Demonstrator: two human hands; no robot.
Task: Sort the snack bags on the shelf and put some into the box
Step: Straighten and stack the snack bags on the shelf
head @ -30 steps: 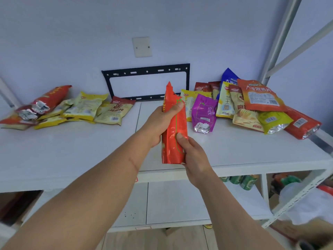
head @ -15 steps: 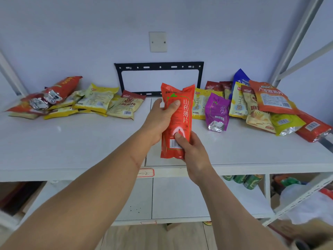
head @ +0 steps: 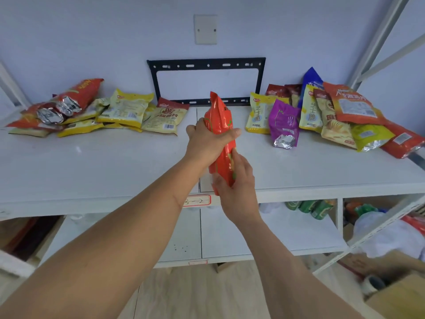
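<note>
The left hand (head: pixel 207 143) was wrapped around the upper half of the orange snack bag (head: pixel 222 143), thumb across its near side, while the right hand (head: pixel 236 180) pinched the lower end from 5 o'clock. Half a second before, the bag had faced the camera with its printed front showing; now it was turned edge-on and tilted, its sealed top toward 12 o'clock. That twist suggested the person was checking the pack before deciding where it belonged. The bag was held above the front edge of the white shelf (head: pixel 115 171), touching neither heap. A yellow-and-red pile (head: pixel 124 111) lay at 10 o'clock, a mixed pile (head: pixel 322 116) at 2 o'clock. A cardboard box (head: pixel 400 295) sat low at 4 o'clock.
</note>
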